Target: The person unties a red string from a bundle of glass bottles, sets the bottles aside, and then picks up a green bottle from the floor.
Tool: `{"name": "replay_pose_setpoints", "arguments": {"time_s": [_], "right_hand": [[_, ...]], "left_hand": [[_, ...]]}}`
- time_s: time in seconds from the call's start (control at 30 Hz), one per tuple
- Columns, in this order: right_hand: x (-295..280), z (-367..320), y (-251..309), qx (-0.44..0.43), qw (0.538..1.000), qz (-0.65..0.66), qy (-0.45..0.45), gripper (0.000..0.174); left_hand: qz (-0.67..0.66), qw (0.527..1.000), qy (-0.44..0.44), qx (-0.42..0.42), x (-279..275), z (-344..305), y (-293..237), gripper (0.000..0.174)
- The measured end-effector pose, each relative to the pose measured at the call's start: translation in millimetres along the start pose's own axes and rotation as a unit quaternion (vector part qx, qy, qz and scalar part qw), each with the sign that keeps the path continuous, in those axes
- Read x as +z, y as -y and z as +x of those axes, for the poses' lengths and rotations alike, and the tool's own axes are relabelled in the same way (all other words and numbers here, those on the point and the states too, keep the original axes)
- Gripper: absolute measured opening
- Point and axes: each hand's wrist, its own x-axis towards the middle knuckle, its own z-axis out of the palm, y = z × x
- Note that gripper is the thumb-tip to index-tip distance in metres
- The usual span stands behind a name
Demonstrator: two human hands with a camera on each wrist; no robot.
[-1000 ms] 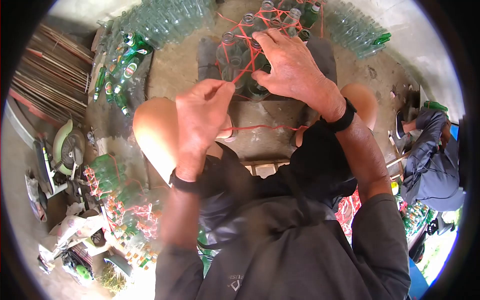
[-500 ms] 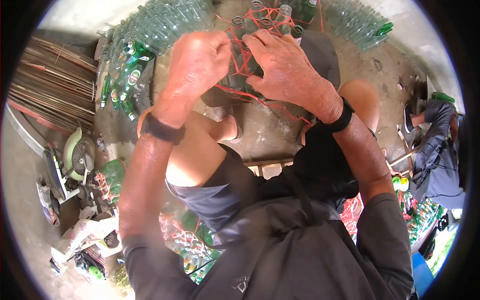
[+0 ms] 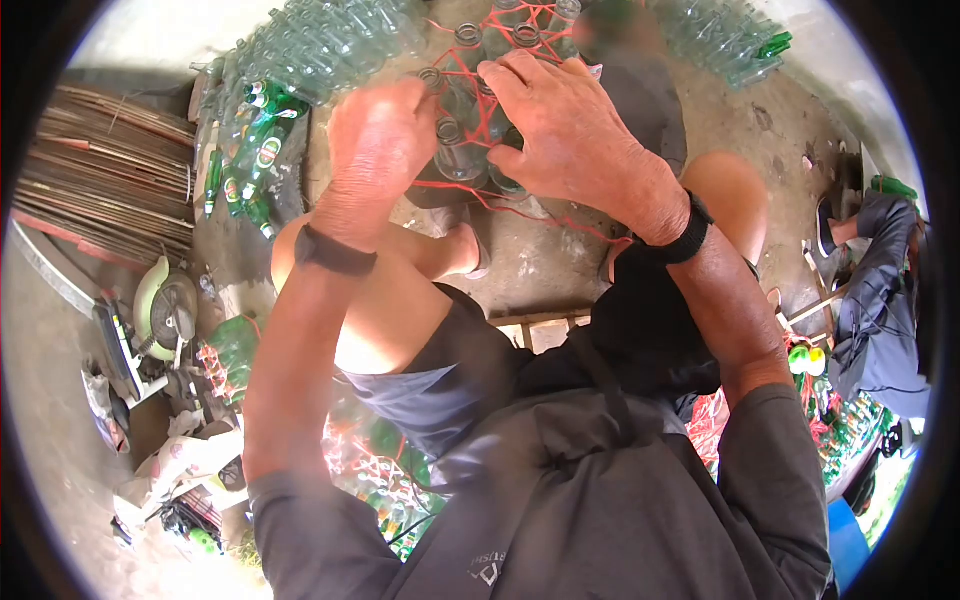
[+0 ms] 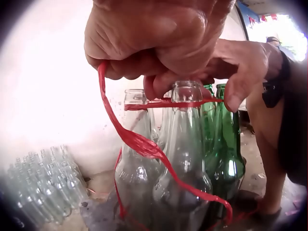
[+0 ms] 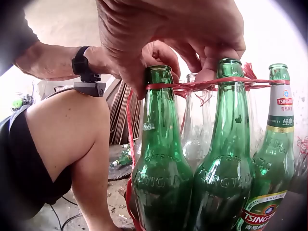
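Observation:
My left hand (image 3: 380,140) grips a red plastic string (image 4: 139,142), which hangs from the curled fingers and loops down in front of a clear glass bottle (image 4: 180,159). My right hand (image 3: 572,125) reaches over the bottle tops. Its thumb lies against the neck of a green beer bottle (image 5: 161,154), and its fingers bend down between that neck and a second green bottle (image 5: 224,159). Red string runs around the necks of the bundled bottles, clear and green together. A labelled green bottle (image 5: 269,168) stands at the bundle's outer side.
Rows of clear bottles (image 3: 330,50) stand behind on the left, with more clear bottles (image 3: 700,45) at the back right. Loose green bottles (image 3: 265,160) lie nearby. Stacked boards (image 3: 110,170) and a fan (image 3: 165,305) are at the left. Another person's leg (image 3: 875,300) shows at right.
My left hand rose from the near side of the bundle to its left, drawing the string along, then shifted slightly. The right hand stays over the bottle necks.

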Motion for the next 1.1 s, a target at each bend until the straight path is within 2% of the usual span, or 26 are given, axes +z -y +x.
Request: {"name": "replay_pose_setpoints", "arguments": {"time_s": [0.03,0.17,0.23,0.4,0.47,0.6,0.7,0.77,0.9,0.97,1.0,1.07,1.1], "right_hand": [[1,0,-1,0.002,1.0,0.0,0.001,0.054],[4,-1,-1,0.002,1.0,0.002,-0.007,0.054],[4,-2,-1,0.004,1.0,0.003,-0.01,0.055],[3,0,-1,0.013,1.0,0.002,0.0,0.057],[0,-1,-1,0.034,0.999,0.007,0.029,0.069],[-1,4,-8,0.011,0.999,0.016,0.029,0.071],[-9,8,-12,0.004,0.997,0.018,0.078,0.07],[-13,12,-19,-0.03,0.994,0.039,0.102,0.07],[-13,16,-38,-0.1,0.99,0.038,0.088,0.062],[-22,21,-43,-0.13,0.982,-0.009,0.138,0.065],[-25,25,-49,-0.13,0.981,-0.011,0.14,0.065],[-31,30,-60,-0.203,0.966,-0.046,0.155,0.065],[-35,32,-59,-0.203,0.965,-0.047,0.158,0.065]], "left_hand": [[-0.028,0.999,0.004,-0.029,0,-3,3,0.015],[-0.001,0.998,-0.01,-0.06,1,-14,0,0.014],[-0.09,0.987,0.008,-0.134,-1,-16,-2,0.015],[-0.143,0.967,0.014,-0.21,-4,-36,-6,0.017],[-0.163,0.96,0.013,-0.227,-2,-41,-8,0.017],[-0.24,0.928,-0.004,-0.285,-5,-46,-17,0.018],[-0.288,0.9,-0.005,-0.328,-5,-53,-25,0.019],[-0.315,0.884,-0.008,-0.346,-2,-58,-30,0.019],[-0.378,0.844,-0.028,-0.379,5,-68,-50,0.018],[-0.401,0.827,-0.029,-0.392,9,-72,-61,0.018],[-0.426,0.815,-0.019,-0.393,11,-74,-66,0.017],[-0.468,0.79,-0.015,-0.396,17,-74,-77,0.015],[-0.471,0.788,-0.015,-0.396,24,-75,-80,0.015]]}}
